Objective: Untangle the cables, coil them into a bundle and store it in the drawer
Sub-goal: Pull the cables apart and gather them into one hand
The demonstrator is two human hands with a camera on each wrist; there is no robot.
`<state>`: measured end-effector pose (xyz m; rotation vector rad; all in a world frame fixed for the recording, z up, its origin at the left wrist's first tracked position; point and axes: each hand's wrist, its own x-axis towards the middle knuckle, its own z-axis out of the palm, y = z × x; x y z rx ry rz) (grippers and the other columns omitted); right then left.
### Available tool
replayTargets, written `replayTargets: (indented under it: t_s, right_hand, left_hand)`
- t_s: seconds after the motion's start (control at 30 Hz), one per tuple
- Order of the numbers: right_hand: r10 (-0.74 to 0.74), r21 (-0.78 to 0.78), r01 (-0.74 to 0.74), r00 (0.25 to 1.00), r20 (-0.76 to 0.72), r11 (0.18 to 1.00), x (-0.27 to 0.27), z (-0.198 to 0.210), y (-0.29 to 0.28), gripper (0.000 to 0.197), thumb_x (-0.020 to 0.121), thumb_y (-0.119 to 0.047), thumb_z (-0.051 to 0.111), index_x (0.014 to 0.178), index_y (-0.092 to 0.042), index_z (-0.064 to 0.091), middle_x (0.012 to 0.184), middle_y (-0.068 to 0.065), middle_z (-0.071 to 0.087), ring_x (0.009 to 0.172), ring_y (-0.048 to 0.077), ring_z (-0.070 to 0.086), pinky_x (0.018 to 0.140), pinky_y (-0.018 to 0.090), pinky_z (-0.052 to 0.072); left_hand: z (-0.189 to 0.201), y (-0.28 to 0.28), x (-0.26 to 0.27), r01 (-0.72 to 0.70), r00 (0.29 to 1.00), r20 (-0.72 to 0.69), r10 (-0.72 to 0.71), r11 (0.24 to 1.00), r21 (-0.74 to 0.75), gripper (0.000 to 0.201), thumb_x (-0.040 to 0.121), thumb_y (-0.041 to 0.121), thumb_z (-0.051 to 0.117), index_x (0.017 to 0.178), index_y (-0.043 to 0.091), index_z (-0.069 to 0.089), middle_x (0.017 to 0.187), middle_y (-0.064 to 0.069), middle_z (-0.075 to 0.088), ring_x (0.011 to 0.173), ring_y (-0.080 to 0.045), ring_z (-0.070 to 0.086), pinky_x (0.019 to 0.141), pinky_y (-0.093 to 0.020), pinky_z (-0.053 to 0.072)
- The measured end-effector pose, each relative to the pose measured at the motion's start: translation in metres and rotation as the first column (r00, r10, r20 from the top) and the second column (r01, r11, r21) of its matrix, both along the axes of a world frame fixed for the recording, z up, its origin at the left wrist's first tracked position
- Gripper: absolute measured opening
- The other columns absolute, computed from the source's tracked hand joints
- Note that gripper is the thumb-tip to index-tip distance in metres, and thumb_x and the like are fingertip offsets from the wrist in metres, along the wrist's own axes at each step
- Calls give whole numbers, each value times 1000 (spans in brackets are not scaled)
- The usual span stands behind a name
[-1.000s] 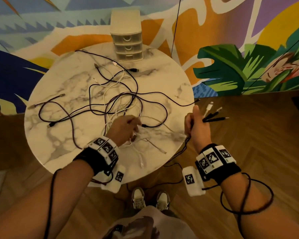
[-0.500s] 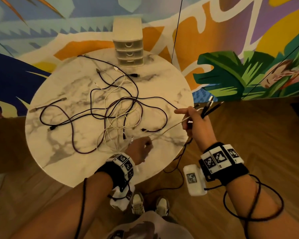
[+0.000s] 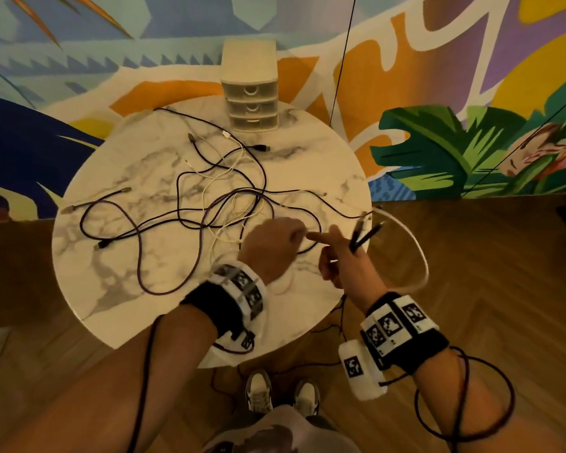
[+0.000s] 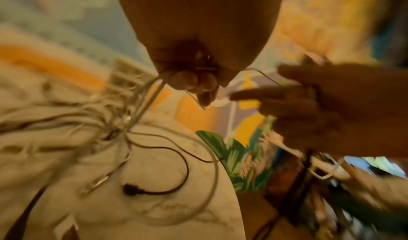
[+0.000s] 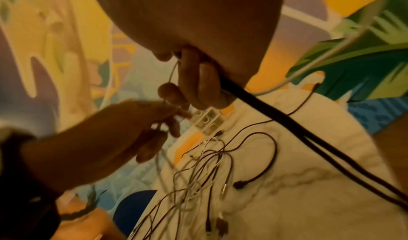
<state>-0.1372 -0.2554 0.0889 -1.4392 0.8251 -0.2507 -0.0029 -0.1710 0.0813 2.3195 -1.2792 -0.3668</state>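
While the left hand (image 3: 273,246) hovers over the near right part of the round white marble worktop (image 3: 118,289), its fingers (image 4: 194,81) are curled and pinch thin white cable strands (image 4: 145,100) that run down into the tangle below. Just beside it, the right hand (image 3: 343,259) sits at the worktop's right edge, its index finger (image 3: 321,237) stretched out toward the left hand until the two nearly meet; whether they touch cannot be told. The other fingers of the right hand are curled round a bunch of dark cable ends (image 3: 365,235) that stick up and outward, and the right wrist view shows two thick black cable lengths (image 5: 287,121) running out of its grip and away across the worktop. A pale white cable loop (image 3: 419,253) arcs out past the worktop's right edge and back toward the right hand.

Spread across the middle of the worktop lies the loose tangle of thin black, purple and white cables (image 3: 209,207), with several plug ends lying apart toward the left edge and the far side. One black plug (image 4: 130,188) rests near the right edge, below the left hand.

At the far edge stands a small cream plastic drawer unit (image 3: 250,89) with three drawers, all closed. Behind it rises a brightly painted mural wall (image 3: 471,142). Beneath lie a wooden floor (image 3: 504,256) and the person's pale shoes (image 3: 258,390), close to the near edge.
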Motion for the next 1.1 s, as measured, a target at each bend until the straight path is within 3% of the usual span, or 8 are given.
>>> replayTargets:
  t_s: [0.2, 0.3, 0.43, 0.5, 0.63, 0.8, 1.0, 1.1]
  right_hand:
    - [32, -146, -56, 986, -162, 988, 17, -4, -1, 49, 100, -35, 40, 59, -13, 54, 46, 1, 46, 41, 11, 41, 54, 27, 35]
    - [-31, -193, 0, 987, -157, 981, 19, -5, -5, 53, 100, -25, 39, 56, -3, 58, 42, -1, 47, 37, 8, 40, 51, 24, 34]
    - [-285, -108, 293, 955, 82, 950, 18, 7, -22, 44, 100, -15, 33, 76, -4, 68, 45, 2, 46, 39, 11, 32, 39, 21, 26]
    - [-345, -93, 362, 925, 162, 927, 15, 12, -32, 45, 100, -16, 33, 74, -6, 68, 45, 0, 48, 40, 12, 31, 39, 20, 25]
    - [-428, -26, 448, 869, 248, 894, 14, 19, -37, 42, 99, -16, 33, 77, -6, 66, 46, 3, 53, 39, 11, 31, 38, 18, 24]
    - [-518, 133, 502, 811, 270, 855, 12, 13, -35, 47, 103, -31, 30, 88, -7, 68, 50, 3, 54, 35, 10, 28, 36, 18, 22]
    - [-159, 119, 156, 987, 22, 981, 23, -12, 14, 54, 99, -47, 29, 102, -10, 69, 52, 4, 49, 40, 9, 34, 40, 17, 26]
    - [18, 46, -14, 997, -82, 999, 41, -14, 26, 59, 99, -47, 34, 89, -1, 69, 48, 4, 50, 38, 7, 39, 47, 20, 30]
  left_hand:
    - [-18, 17, -19, 16, 1000, -24, -17, 999, -38, 29, 96, 20, 42, 120, 15, 59, 104, -8, 68, 91, -28, 63, 78, -44, 51]
    - [-29, 25, -25, -11, 984, -178, 14, 1000, 15, 36, 96, 20, 44, 132, 26, 44, 93, -11, 67, 76, -27, 64, 65, -39, 53]
    - [-61, 51, -8, -285, 711, -637, 298, 950, 128, 14, 94, 7, 48, 100, 14, 59, 75, -12, 58, 51, -18, 52, 42, -21, 40]
    - [-72, 61, 20, -367, 749, -545, 376, 921, 131, 14, 92, 5, 50, 87, 8, 63, 75, -15, 60, 61, -26, 55, 50, -23, 42]
    - [-57, 55, 78, -353, 934, -65, 352, 936, 8, 20, 93, 17, 51, 98, 10, 69, 106, -10, 63, 94, -28, 59, 80, -33, 45]
    - [-67, 57, 80, -324, 935, -93, 342, 931, 169, 24, 93, 30, 54, 103, 15, 69, 120, -2, 55, 105, -25, 57, 87, -33, 44]
    - [-32, 45, 30, -63, 966, 255, 42, 995, 75, 24, 95, 32, 47, 103, 20, 66, 126, 4, 54, 78, -22, 65, 62, -30, 47]
    - [-23, 43, 5, 90, 931, 348, -110, 993, 75, 13, 91, 23, 56, 96, 16, 65, 111, 0, 59, 59, -19, 60, 46, -25, 36]
